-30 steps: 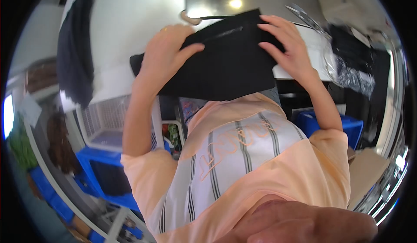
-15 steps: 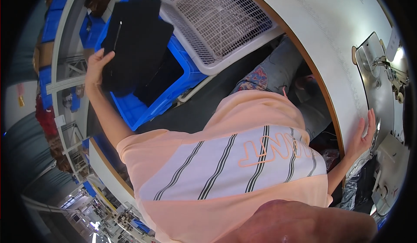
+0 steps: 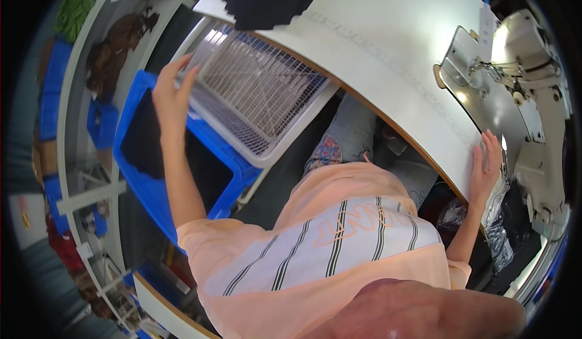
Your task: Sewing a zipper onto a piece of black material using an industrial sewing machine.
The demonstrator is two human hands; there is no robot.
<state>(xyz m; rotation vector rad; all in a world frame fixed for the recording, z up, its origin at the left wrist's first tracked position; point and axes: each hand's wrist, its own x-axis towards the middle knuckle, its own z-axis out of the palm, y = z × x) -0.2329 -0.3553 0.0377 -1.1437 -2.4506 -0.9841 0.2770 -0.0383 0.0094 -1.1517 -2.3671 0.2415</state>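
Head view: left hand [image 3: 173, 96] spread, empty, beside the white basket [image 3: 300, 127]; rightward, right hand [image 3: 485, 170] outstretched on counter [image 3: 388, 54]; dark cloth [image 3: 270, 0] behind the basket might slip if brushed.

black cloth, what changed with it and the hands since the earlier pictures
The left hand carried the cloth from the table leftward over the blue bin, then let go; black cloth now lies in the bin. That hand is empty and nearer the basket. The right hand, which let go earlier, stays at the table.
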